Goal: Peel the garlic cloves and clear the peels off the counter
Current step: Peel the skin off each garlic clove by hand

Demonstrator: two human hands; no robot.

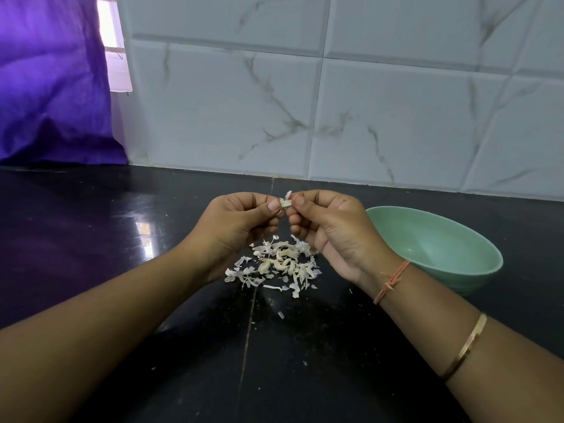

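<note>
A small pale garlic clove [286,204] is held up above the counter between both hands. My left hand [241,222] pinches it from the left with thumb and fingers. My right hand [328,227] pinches it from the right, and a flake of skin sticks up from the clove. Under the hands a loose pile of white garlic peels [276,265] lies on the black counter [122,239], with a few cloves mixed in.
A mint-green bowl [439,248] stands on the counter just right of my right wrist; its visible inside looks empty. A white tiled wall [335,102] rises behind the counter. A purple curtain [52,87] hangs at far left. Small peel flecks dot the counter near me.
</note>
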